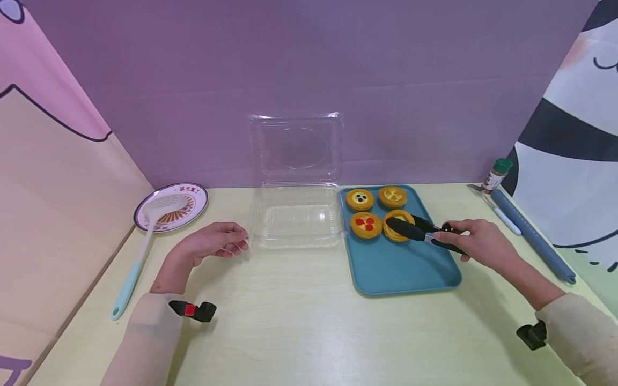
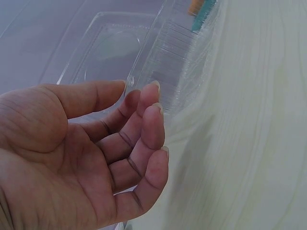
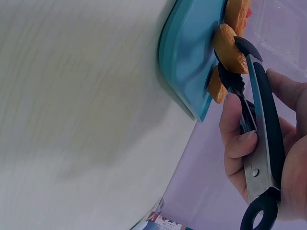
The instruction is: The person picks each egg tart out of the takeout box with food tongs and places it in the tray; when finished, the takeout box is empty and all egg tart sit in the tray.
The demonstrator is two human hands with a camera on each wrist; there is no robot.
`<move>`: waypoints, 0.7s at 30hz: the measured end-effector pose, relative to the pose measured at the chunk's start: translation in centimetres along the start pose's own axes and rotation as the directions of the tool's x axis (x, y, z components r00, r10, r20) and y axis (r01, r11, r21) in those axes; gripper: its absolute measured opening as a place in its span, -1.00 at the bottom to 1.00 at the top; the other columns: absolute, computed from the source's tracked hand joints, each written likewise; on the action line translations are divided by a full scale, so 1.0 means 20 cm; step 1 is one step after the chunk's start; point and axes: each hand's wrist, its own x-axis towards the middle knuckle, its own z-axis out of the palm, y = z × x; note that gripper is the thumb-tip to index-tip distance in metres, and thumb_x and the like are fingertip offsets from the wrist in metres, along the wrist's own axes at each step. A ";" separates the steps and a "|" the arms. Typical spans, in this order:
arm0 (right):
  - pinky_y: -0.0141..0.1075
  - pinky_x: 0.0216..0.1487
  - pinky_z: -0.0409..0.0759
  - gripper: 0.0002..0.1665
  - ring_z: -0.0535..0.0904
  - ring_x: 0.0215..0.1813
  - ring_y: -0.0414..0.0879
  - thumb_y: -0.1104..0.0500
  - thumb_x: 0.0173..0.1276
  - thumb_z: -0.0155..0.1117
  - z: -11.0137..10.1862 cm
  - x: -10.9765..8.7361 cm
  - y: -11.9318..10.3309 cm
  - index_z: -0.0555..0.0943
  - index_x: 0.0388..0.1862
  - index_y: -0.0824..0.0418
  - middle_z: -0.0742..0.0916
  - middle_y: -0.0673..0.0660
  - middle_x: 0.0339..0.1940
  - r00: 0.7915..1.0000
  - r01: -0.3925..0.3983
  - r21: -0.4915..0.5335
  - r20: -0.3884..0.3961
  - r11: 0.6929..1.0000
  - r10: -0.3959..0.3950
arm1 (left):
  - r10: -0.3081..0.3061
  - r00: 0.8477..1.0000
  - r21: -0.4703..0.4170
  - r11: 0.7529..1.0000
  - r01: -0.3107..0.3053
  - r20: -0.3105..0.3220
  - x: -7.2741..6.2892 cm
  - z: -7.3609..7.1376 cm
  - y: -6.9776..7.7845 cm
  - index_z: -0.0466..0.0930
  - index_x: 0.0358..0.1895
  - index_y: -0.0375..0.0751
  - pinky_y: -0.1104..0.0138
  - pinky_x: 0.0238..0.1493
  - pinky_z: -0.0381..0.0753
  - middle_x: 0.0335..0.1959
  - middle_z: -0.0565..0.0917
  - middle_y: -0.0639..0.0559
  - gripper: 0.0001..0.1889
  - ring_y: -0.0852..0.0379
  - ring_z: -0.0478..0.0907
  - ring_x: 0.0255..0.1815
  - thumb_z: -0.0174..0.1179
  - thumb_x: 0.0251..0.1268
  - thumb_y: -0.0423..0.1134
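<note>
My right hand (image 1: 478,241) grips a pair of black and silver tongs (image 3: 261,129). The tongs' dark tips lie on either side of an egg tart (image 3: 229,48) at the near right of the group on the blue tray (image 1: 401,273). Beside it sit a tart with red pieces on top (image 1: 366,225), one with dark dots (image 1: 359,199) and a plain one (image 1: 392,197). My left hand (image 1: 214,241) hovers by the left side of a clear plastic box (image 1: 299,214), fingers loosely bent and holding nothing. The box's lid (image 1: 296,147) stands raised at the back.
At the left, a white skimmer with a mint handle (image 1: 127,289) leans on a patterned plate (image 1: 197,206). A green-capped jar (image 1: 497,174), a knife-like tool with a pale handle (image 1: 504,217) and a blue-grey roll (image 1: 536,238) lie along the right edge. A purple backdrop (image 1: 193,107) rises behind the table.
</note>
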 end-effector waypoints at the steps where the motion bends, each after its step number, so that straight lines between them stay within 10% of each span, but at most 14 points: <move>1: -0.26 -0.37 0.46 0.00 0.70 -0.46 -0.08 -0.35 0.37 0.22 0.00 0.00 0.00 0.38 0.42 0.42 0.66 0.46 0.10 1.000 -0.001 0.002 -0.001 1.000 0.001 | 0.000 1.000 0.002 1.000 0.000 0.000 0.00 0.00 0.00 0.42 0.12 -0.39 0.29 -0.06 0.58 -0.16 0.69 0.00 -0.63 0.14 0.60 -0.18 0.03 0.56 -0.11; 21: -0.25 -0.44 0.46 0.04 0.68 -0.45 -0.09 -0.37 0.33 0.24 -0.04 0.01 0.00 0.38 0.41 0.44 0.72 0.34 -0.07 1.000 0.023 -0.054 -0.012 0.998 -0.023 | -0.009 1.000 0.012 1.000 0.009 0.002 0.00 0.00 0.01 0.41 0.15 -0.41 0.27 -0.03 0.58 -0.14 0.70 -0.02 -0.62 0.13 0.61 -0.16 0.03 0.56 -0.12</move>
